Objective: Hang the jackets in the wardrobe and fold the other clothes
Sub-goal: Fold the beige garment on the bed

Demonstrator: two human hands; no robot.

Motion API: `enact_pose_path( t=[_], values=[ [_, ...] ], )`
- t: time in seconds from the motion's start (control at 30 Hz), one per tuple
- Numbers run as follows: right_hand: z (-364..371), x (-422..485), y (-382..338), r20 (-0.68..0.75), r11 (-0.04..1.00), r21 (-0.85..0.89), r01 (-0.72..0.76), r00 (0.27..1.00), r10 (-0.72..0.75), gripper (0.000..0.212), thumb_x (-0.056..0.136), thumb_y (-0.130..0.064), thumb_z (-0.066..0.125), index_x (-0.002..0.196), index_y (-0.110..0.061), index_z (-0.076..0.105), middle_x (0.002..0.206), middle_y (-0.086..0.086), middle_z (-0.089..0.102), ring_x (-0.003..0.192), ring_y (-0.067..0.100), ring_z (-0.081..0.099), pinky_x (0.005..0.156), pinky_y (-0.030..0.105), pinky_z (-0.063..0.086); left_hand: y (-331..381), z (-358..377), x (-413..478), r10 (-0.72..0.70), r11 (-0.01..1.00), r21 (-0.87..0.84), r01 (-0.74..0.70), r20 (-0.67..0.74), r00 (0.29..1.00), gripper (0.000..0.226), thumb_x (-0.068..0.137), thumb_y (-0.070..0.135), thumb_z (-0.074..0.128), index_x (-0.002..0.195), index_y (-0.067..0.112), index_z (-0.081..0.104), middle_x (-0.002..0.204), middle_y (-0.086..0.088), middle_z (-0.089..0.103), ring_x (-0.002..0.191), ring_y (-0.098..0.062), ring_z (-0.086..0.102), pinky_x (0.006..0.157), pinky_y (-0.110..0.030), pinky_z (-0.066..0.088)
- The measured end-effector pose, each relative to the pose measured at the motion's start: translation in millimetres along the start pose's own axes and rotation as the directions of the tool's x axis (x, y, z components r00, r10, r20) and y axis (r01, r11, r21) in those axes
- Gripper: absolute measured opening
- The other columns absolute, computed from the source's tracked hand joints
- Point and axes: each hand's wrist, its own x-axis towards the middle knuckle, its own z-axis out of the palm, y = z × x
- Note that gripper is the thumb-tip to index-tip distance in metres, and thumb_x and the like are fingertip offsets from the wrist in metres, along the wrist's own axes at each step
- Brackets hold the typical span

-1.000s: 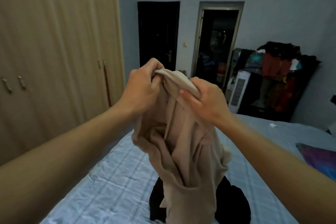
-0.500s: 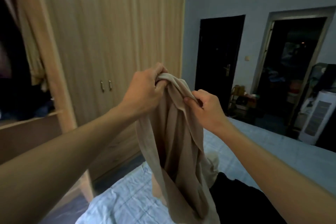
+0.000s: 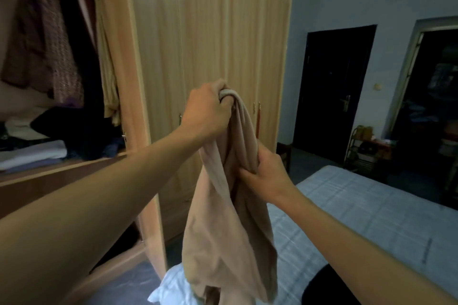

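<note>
While the left hand point(image 3: 207, 112) grips the beige jacket point(image 3: 230, 218) at its top, the right hand point(image 3: 266, 173) clutches it lower, hanging before the open wardrobe point(image 3: 128, 82), left of the bed point(image 3: 359, 205).

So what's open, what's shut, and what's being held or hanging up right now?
Beige garment: held up, hanging bunched from both hands.
Left hand: grips the garment's top.
Right hand: grips the garment lower down.
Wardrobe left section: open, with clothes hanging inside.
Wardrobe middle doors: shut.
Dark door: shut.
Dark garment: lying on the bed.
</note>
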Motion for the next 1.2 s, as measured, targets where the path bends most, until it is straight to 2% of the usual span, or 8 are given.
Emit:
enact_pose_path(
  t=[0.13,0.23,0.37,0.47,0.7,0.83,1.0,1.2],
  values=[
    [19.3,2.1,7.0,0.031,0.980,-0.168,-0.110,0.993,0.117,0.034,0.080,0.000,0.063,0.111,-0.013,0.063,0.094,0.000,0.065,0.086,0.015,0.061,0.068,0.021,0.047,-34.1,-25.6,3.8,-0.078,0.997,-0.021,0.076,-0.079,0.994,0.014,0.094,0.018,0.052,0.091,0.011,0.064,0.079,0.001,0.060,0.082,-0.021,0.058,0.067,-0.028,0.038],
    [23.4,5.2,24.7,-0.003,0.908,-0.345,-0.239,0.967,0.254,0.017,0.080,0.002,0.058,0.086,-0.012,0.066,0.079,0.002,0.064,0.076,0.019,0.063,0.062,0.034,0.052,-62.8,-42.6,8.9,-0.112,0.994,-0.035,0.108,-0.131,0.985,0.014,0.095,0.019,0.051,0.092,0.012,0.063,0.082,0.001,0.060,0.083,-0.019,0.056,0.067,-0.024,0.033],
    [9.7,10.2,50.8,-0.146,0.847,-0.366,-0.385,0.923,0.356,0.025,0.089,0.001,0.054,0.074,-0.018,0.061,0.074,0.001,0.063,0.070,0.018,0.060,0.054,0.028,0.040,-92.3,-44.3,12.2,-0.145,0.986,-0.101,0.132,-0.130,0.981,0.012,0.095,0.019,0.052,0.091,0.013,0.062,0.081,0.000,0.060,0.086,-0.022,0.058,0.070,-0.027,0.038],
    [-7.8,21.9,58.2,-0.285,0.844,-0.284,-0.455,0.881,0.379,0.024,0.095,-0.002,0.049,0.090,-0.017,0.067,0.082,0.000,0.064,0.071,0.012,0.056,0.055,0.025,0.039,-108.5,-28.8,12.2,-0.162,0.981,-0.117,0.153,-0.072,0.984,0.015,0.095,0.018,0.052,0.095,0.011,0.065,0.084,-0.003,0.063,0.084,-0.023,0.059,0.069,-0.029,0.039],
    [-43.4,80.3,87.7,-0.443,0.863,0.191,-0.468,0.744,0.501,0.032,0.095,-0.005,0.042,0.076,-0.012,0.068,0.076,0.016,0.061,0.074,0.027,0.055,0.065,0.037,0.037,-130.7,16.2,45.6,-0.174,0.984,-0.036,0.174,0.007,0.985,0.016,0.093,0.020,0.059,0.092,0.008,0.069,0.079,-0.007,0.062,0.080,-0.025,0.057,0.066,-0.028,0.035],
    [-67.5,111.7,96.0,-0.460,0.897,0.201,-0.395,0.770,0.442,0.027,0.098,-0.011,0.046,0.088,-0.007,0.071,0.085,0.016,0.064,0.080,0.023,0.055,0.070,0.035,0.038,-125.6,42.1,79.2,-0.033,0.999,0.047,0.025,0.174,0.984,0.010,0.086,0.023,0.072,0.090,0.015,0.070,0.081,-0.004,0.065,0.081,-0.022,0.059,0.065,-0.027,0.034],
    [-96.4,140.3,127.2,-0.489,0.928,0.138,-0.347,0.790,0.368,0.028,0.097,-0.012,0.048,0.080,-0.012,0.070,0.080,0.014,0.065,0.075,0.018,0.054,0.070,0.034,0.038,-116.6,76.5,102.3,0.055,0.976,0.140,-0.167,0.584,0.810,0.041,0.059,0.041,0.092,0.092,0.031,0.069,0.081,0.008,0.068,0.075,-0.011,0.063,0.066,-0.027,0.051],
    [-122.2,145.9,161.9,-0.468,0.936,0.044,-0.350,0.820,0.328,0.034,0.097,-0.012,0.051,0.067,-0.021,0.066,0.067,0.003,0.060,0.068,0.015,0.052,0.065,0.033,0.037,-119.6,141.3,109.7,0.181,0.862,0.313,-0.400,0.547,0.817,0.022,0.085,0.036,0.063,0.077,0.016,0.065,0.068,-0.003,0.061,0.073,-0.028,0.061,0.059,-0.037,0.046]
  ],
)
